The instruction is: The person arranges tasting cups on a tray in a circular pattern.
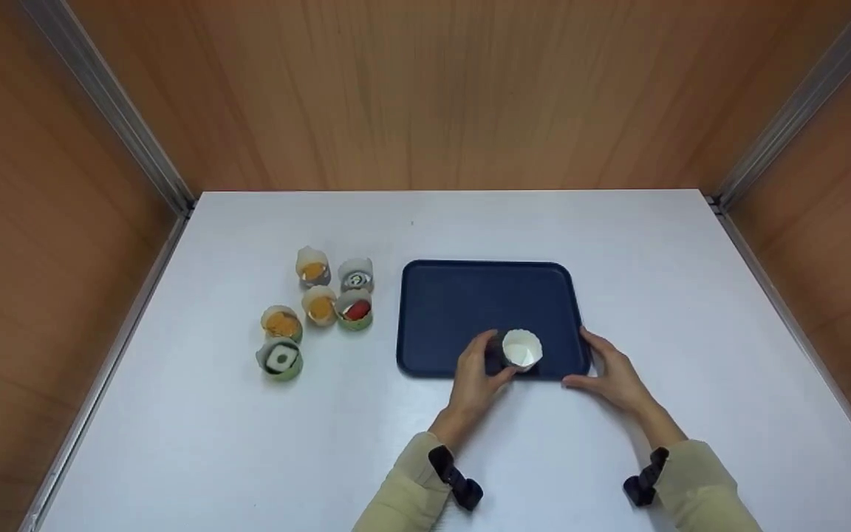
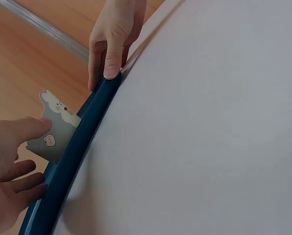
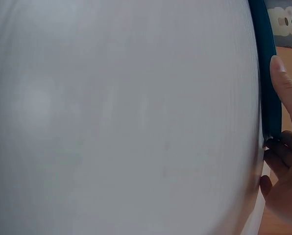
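Note:
A dark blue tray lies flat on the white table. My left hand holds a small paper cup with a wavy rim over the tray's front part, thumb and fingers around its side. Grey with a white bear face, the cup's outside shows in the left wrist view, and its inside looks white from above. At the tray's front right corner, my right hand grips the edge, thumb along the front rim and fingers at the right side. The tray's rim runs beside that thumb in the right wrist view.
Several similar cups stand in a group left of the tray, among them one with a red piece, one with orange contents and one with a white ring-like piece. Wooden panels enclose the table's back and sides.

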Motion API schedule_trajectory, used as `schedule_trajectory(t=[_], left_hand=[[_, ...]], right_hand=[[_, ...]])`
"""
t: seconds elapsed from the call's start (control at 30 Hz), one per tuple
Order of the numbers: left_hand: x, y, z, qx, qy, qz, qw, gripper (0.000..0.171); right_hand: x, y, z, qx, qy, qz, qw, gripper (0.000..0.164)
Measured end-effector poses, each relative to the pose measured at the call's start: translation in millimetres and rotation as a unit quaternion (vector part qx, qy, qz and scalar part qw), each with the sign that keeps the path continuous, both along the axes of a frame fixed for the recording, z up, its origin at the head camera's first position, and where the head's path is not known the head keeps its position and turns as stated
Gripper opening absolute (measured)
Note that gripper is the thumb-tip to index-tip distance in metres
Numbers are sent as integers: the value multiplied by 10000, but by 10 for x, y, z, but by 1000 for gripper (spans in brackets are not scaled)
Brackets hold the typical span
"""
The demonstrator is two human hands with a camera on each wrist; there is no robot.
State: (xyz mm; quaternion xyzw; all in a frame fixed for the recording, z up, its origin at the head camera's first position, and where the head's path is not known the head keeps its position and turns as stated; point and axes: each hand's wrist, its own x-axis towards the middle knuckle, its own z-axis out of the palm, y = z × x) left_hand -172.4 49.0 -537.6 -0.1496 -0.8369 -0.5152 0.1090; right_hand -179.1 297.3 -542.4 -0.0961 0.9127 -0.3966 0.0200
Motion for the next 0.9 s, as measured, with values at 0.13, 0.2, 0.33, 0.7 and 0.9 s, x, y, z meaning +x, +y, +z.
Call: schedule_trajectory(t=[0.13, 0.2, 0.33, 0.7, 0.9], left_hand=[[14, -76, 38, 88, 47, 27, 9999, 56], [20, -112, 61, 150, 85, 32, 9998, 53], [39, -178, 107, 304, 175, 40, 9994, 48], [94, -373, 159, 293, 657, 320, 9969, 38], [101, -524, 171, 185, 800, 536, 9952, 37]], right_hand=[[8, -1, -2, -20, -77, -26, 10000, 95], [9, -3, 1, -40, -110, -32, 9999, 95], [7, -2, 8, -53, -118, -37, 9999, 95], [6, 21, 4, 21, 48, 69, 10000, 95], [2, 22, 5, -47, 70, 77, 9999, 94]])
